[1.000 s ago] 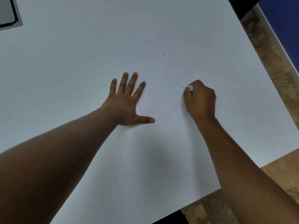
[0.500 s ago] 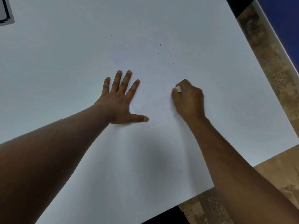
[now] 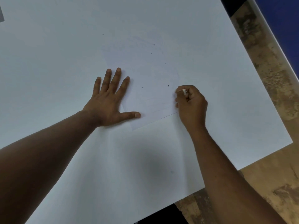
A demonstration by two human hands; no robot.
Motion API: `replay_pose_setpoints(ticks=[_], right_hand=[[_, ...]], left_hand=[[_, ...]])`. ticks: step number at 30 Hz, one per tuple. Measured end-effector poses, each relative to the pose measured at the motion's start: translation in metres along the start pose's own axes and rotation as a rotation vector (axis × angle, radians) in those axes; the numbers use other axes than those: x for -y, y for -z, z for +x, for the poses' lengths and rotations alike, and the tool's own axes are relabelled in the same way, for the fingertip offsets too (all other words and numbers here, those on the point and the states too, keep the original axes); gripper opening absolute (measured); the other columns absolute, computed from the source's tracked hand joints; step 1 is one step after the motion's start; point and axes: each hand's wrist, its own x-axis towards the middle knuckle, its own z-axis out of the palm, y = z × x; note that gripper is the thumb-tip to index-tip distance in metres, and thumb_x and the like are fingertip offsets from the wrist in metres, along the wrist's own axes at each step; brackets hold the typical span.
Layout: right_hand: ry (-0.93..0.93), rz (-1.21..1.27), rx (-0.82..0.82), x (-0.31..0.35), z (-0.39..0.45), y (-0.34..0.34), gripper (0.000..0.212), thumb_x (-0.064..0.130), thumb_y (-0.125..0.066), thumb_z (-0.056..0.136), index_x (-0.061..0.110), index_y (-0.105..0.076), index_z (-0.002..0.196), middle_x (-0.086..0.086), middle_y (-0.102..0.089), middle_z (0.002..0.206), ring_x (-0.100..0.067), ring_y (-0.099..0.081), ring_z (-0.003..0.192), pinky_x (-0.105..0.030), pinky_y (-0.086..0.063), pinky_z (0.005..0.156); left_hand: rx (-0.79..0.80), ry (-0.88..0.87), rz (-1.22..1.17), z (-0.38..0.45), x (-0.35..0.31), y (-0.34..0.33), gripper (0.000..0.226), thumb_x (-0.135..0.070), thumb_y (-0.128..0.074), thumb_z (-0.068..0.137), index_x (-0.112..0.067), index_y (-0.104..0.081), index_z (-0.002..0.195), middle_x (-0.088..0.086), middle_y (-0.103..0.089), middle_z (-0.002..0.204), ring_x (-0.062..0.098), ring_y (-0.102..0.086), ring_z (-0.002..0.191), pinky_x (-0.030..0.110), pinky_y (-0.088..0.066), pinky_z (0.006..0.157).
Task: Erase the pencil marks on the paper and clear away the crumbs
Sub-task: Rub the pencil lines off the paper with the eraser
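Observation:
A white sheet of paper [image 3: 145, 78] lies on the white table [image 3: 64, 46], hard to tell apart from it. Faint pencil lines [image 3: 155, 105] cross its near part. A few dark eraser crumbs [image 3: 151, 53] are scattered over the sheet. My left hand [image 3: 108, 101] lies flat with fingers spread on the paper's left edge, pinning it. My right hand [image 3: 191, 104] is closed around a small white eraser [image 3: 183, 91], which presses on the paper near its right edge.
The table's right and near edges [image 3: 258, 156] run diagonally, with a brown mottled floor [image 3: 267, 78] beyond. A dark blue surface [image 3: 283, 21] fills the top right corner. A grey object [image 3: 1, 15] peeks in at the far left edge.
My right hand has slid the eraser left and then back right across the paper, ending lower than a second ago. The left hand has stayed flat on the sheet.

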Motion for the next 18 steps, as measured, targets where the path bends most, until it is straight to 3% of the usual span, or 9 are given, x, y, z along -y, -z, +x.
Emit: replay_pose_setpoints(ticks=[5,9,12,15,18], right_hand=[[-0.061,0.091,-0.040,-0.006,-0.010,-0.005,0.014,0.017,-0.054,0.097,0.022,-0.067,0.093,0.003,-0.071,0.080,-0.016,-0.067,0.066,-0.040,-0.058,0.067],[-0.222,0.316,-0.161,-0.007,-0.002,0.002,0.009,0.017,-0.059,0.093,0.022,-0.067,0.096,-0.001,-0.071,0.077,-0.014,-0.061,0.060,-0.031,-0.049,0.058],[-0.252,0.295,-0.193,-0.011,0.007,0.007,0.009,0.018,-0.063,0.092,0.018,-0.066,0.100,-0.002,-0.071,0.076,-0.014,-0.062,0.056,-0.031,-0.050,0.055],[-0.106,0.094,-0.126,-0.013,0.010,0.002,0.009,0.019,-0.063,0.091,0.017,-0.069,0.098,0.003,-0.066,0.070,-0.015,-0.065,0.058,-0.034,-0.057,0.061],[0.171,-0.145,-0.006,-0.011,0.010,-0.006,0.011,0.016,-0.062,0.093,0.015,-0.071,0.098,0.015,-0.049,0.059,-0.003,-0.051,0.055,-0.016,-0.045,0.060]], left_hand=[[-0.138,0.045,-0.082,-0.008,-0.019,-0.013,0.110,-0.092,-0.023,0.084,-0.023,0.006,0.164,0.001,0.021,0.171,0.020,0.027,0.155,0.055,0.007,0.126],[-0.173,0.101,-0.006,-0.008,-0.027,-0.026,0.103,-0.088,-0.017,0.090,-0.021,-0.001,0.165,0.002,0.013,0.172,0.021,0.019,0.157,0.055,0.004,0.127],[-0.176,0.106,0.024,-0.007,-0.026,-0.029,0.102,-0.087,-0.017,0.090,-0.020,-0.004,0.165,0.003,0.012,0.173,0.021,0.018,0.158,0.056,0.002,0.127],[-0.176,0.111,0.031,-0.007,-0.027,-0.028,0.101,-0.087,-0.016,0.091,-0.019,-0.004,0.165,0.003,0.012,0.173,0.022,0.017,0.158,0.057,0.001,0.127],[-0.173,0.114,0.044,-0.006,-0.027,-0.028,0.102,-0.087,-0.016,0.091,-0.019,-0.004,0.165,0.004,0.011,0.173,0.022,0.016,0.158,0.057,0.001,0.127]])
